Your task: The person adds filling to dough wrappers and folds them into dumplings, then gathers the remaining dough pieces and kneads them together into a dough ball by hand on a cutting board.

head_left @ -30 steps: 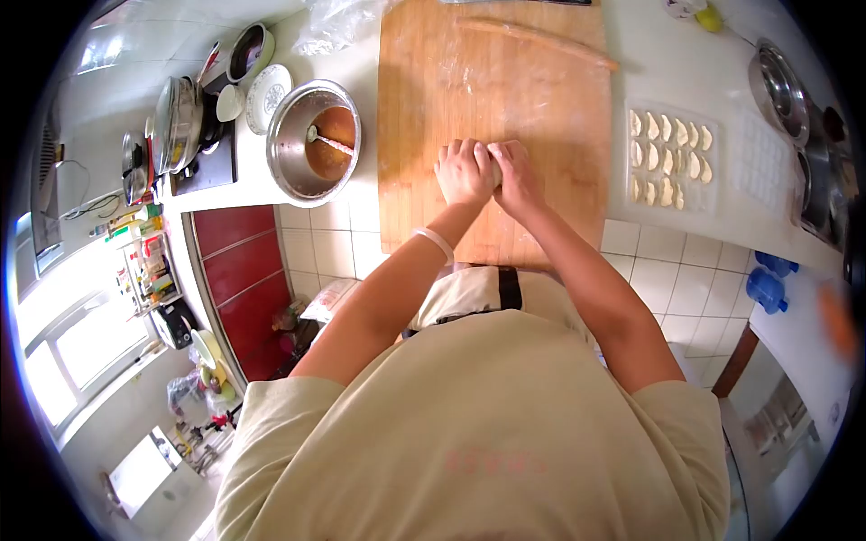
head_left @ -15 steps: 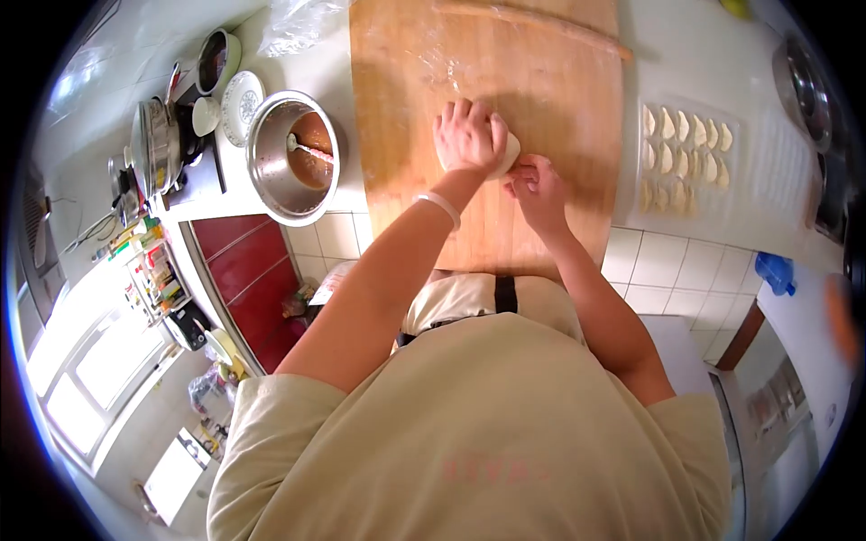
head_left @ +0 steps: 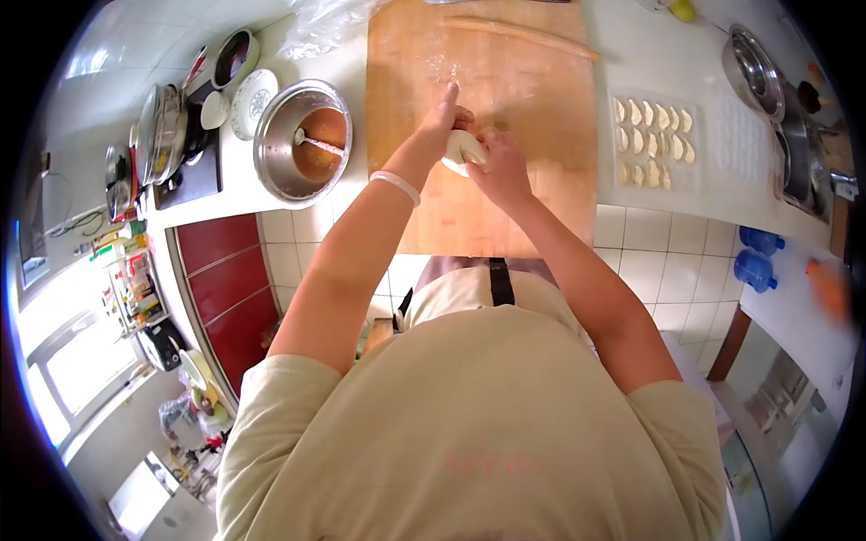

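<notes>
A pale lump of dough (head_left: 464, 149) is between my two hands over the wooden board (head_left: 541, 194). My left hand (head_left: 442, 119) is at the dough's far left side, its thumb pointing away from me and its fingers curled around the lump. From the right, my right hand (head_left: 502, 169) grips the dough's edge with bent fingers. The dough has a fold or hollow facing me. Whether it touches the board I cannot tell. A light dusting of flour marks the board beyond my hands, and a rolling pin (head_left: 523, 36) lies across its far part.
Left of the board stands a steel pot (head_left: 271, 149) of brownish liquid with a spoon in it. Near it are a patterned plate (head_left: 253, 104) and a clear plastic bag (head_left: 327, 27). A tray (head_left: 657, 180) with rows of dumplings sits to the right, with metal bowls (head_left: 753, 72) farther off.
My left hand has turned from pressing palm-down on the dough to holding its side, thumb outward. My right hand has moved left onto the dough. The camera view has shifted slightly.
</notes>
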A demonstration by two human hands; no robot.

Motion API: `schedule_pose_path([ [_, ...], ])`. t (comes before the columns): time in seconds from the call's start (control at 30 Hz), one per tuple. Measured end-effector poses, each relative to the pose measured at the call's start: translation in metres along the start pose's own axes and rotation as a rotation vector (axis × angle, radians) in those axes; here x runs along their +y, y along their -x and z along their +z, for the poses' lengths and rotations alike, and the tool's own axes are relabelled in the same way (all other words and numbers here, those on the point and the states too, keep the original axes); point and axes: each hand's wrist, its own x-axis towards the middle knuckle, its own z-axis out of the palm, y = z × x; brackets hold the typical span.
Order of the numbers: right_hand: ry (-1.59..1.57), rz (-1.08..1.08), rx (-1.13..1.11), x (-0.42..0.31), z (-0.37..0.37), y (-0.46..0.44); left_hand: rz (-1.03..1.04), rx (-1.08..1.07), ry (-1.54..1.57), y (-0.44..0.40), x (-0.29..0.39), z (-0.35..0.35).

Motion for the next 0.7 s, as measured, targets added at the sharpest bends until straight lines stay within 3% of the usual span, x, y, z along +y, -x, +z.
schedule_pose_path([
  [0.03,-0.002,-0.009,-0.005,-0.003,0.001,0.001,0.031,-0.052,-0.048,-0.001,-0.003,0.001],
  [0.17,0.057,0.011,-0.017,0.003,0.004,-0.001,0.366,0.387,-0.530,0.037,-0.035,0.024],
  [0.2,0.047,-0.024,0.002,0.009,0.005,0.002,0.352,0.391,-0.528,0.038,-0.049,0.028],
  [0.27,0.048,-0.064,-0.004,0.019,0.006,0.003,0.811,0.658,-0.654,0.033,-0.076,0.033],
  [0.5,-0.139,-0.180,0.050,0.059,-0.015,-0.001,0.876,0.757,-0.980,0.025,-0.063,0.056],
  [0.57,-0.488,0.173,-0.062,0.064,-0.019,0.007,0.828,0.741,-1.007,0.015,-0.048,0.057],
  [0.63,-0.505,0.262,-0.064,0.065,-0.019,0.013,0.792,0.715,-1.035,0.004,-0.036,0.057],
  [0.7,-0.916,0.481,-0.056,0.068,-0.009,0.016,0.803,0.707,-0.999,-0.007,-0.024,0.057],
])
